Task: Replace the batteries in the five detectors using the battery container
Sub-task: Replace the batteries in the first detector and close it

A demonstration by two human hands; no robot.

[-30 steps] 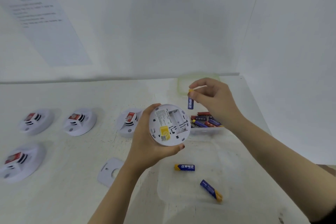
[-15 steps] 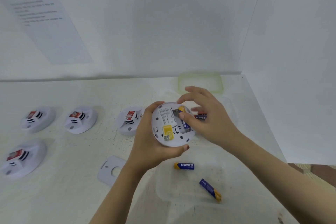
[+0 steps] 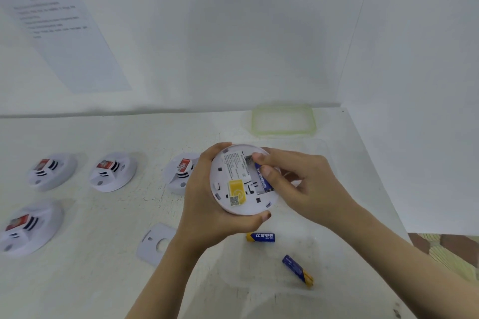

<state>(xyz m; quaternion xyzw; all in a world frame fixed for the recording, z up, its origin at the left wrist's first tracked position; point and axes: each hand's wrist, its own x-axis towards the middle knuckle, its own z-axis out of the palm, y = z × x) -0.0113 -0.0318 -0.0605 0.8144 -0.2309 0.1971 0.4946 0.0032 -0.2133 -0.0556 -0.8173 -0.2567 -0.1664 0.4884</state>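
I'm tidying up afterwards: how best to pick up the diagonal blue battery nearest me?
Pinch the battery across its blue middle from straight above, fingers on its two long sides: it lies flat, both flanks free, gold end toward you.

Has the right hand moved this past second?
Yes. The right hand, holding a blue battery, came down, away from the green-rimmed lid, onto the round white detector.

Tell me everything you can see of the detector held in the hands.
The detector is a round white disc, seemingly plastic, held up with its back toward the camera. The left hand grips its left and lower rim. The back shows printed text, a yellow sticker, a square code and an open battery bay, where the right hand pinches a blue battery into place.
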